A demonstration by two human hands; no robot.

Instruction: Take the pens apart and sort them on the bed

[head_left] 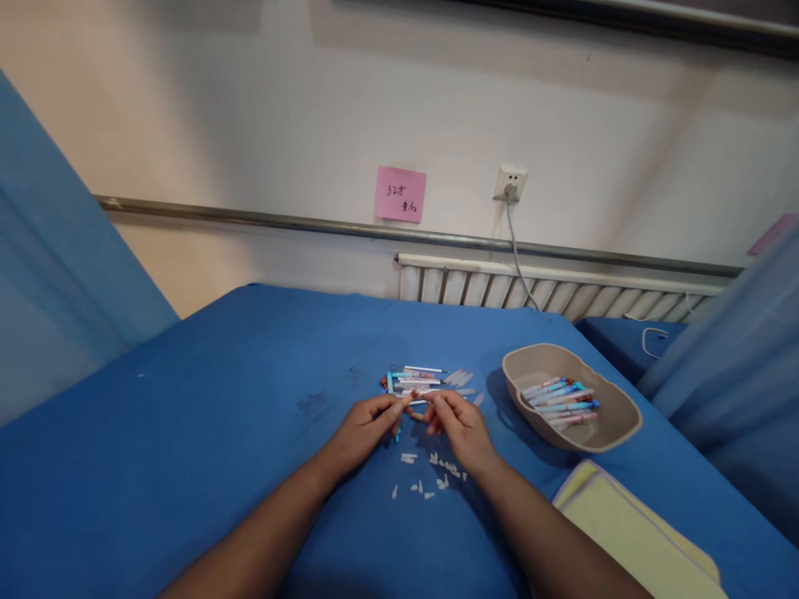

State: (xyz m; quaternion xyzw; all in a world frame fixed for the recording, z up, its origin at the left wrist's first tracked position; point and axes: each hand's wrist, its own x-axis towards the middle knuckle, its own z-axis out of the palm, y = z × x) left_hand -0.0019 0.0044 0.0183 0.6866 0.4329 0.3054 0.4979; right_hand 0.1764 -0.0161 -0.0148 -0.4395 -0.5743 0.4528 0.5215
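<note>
A pen [417, 402], or a thin pen part, is pinched between both hands right in the middle of the blue table cover [218, 399], though it's too small to tell exactly which piece it is. The left hand [368, 424] has its fingers curled in, with thumb and forefinger nipping one end, and the right hand [459, 423] is closed the same way on the other end, so the two hands nearly touch at the fingertips. Just behind them sits a loose pile of pens [419, 381] with blue and reddish bits. Small white caps [430, 474] are scattered on the cloth just below the hands. Off to the right there's a beige oval tray [615, 428] holding more pens [562, 401]. A yellow folded cloth [637, 541] lies near the tray's front edge. On the wall behind, a pink sticky note [400, 194] sits beside a wall socket [510, 183] with a plug in it.
</note>
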